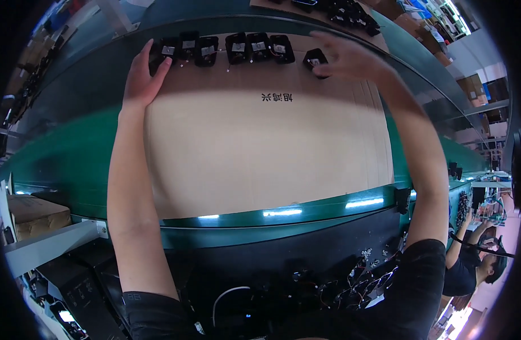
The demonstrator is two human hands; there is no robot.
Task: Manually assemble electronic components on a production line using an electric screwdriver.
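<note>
Along the far edge of a brown cardboard sheet (266, 147), several black plastic housings stand in a row, each with a silvery square part inside and short thin wires. My left hand (142, 79) is at the row's left end, thumb and fingers closed around the outermost black housing (168, 50). Farther right, a tilted black housing (315, 58) sits apart from the others. Over it reaches my right hand (351, 58), slightly blurred, with fingers spread and the thumb overlapping its lower right edge. Middle pieces such as this black housing (280, 49) are untouched.
The cardboard rests on a green work surface (73, 150). Nearer me lies a dark bench area (294, 249) with tangled wires and small parts. More black units (348, 14) are on another cardboard piece at the far right. A co-worker (470, 260) is at the right edge.
</note>
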